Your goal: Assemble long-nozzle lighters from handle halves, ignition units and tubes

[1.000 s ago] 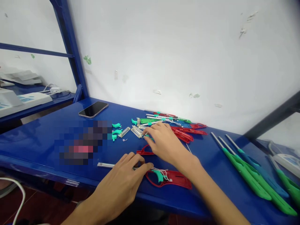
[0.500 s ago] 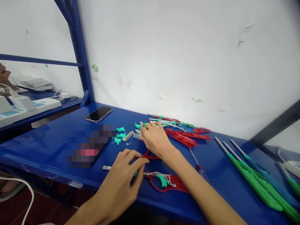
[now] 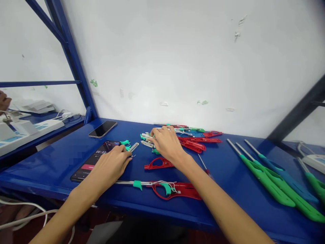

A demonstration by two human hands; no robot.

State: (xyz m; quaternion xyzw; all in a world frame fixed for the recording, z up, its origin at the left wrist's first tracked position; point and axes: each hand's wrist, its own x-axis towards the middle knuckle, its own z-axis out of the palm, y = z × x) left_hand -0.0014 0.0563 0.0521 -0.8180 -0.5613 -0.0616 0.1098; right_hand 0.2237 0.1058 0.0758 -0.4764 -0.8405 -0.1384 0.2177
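Observation:
My right hand reaches over a small pile of parts, fingers closed on the end of a clear plastic piece. Another clear piece lies just below it. My left hand is beside the lit phone, partly covering it. Its fingertips are drawn together by a clear plastic tube and teal triggers; what they pinch, if anything, is hidden. Nearer me lies an opened long lighter with a red half-shell, white wires, a teal trigger and a metal barrel.
A loose red half-shell lies between my hands. Red shells and barrels pile by the wall. A screwdriver and several green and blue long lighters lie right. A dark phone and power strip are left.
My left hand has moved left and away from me, off the opened lighter to the small parts by the phone. My right hand stays over the pile. The view has shifted slightly.

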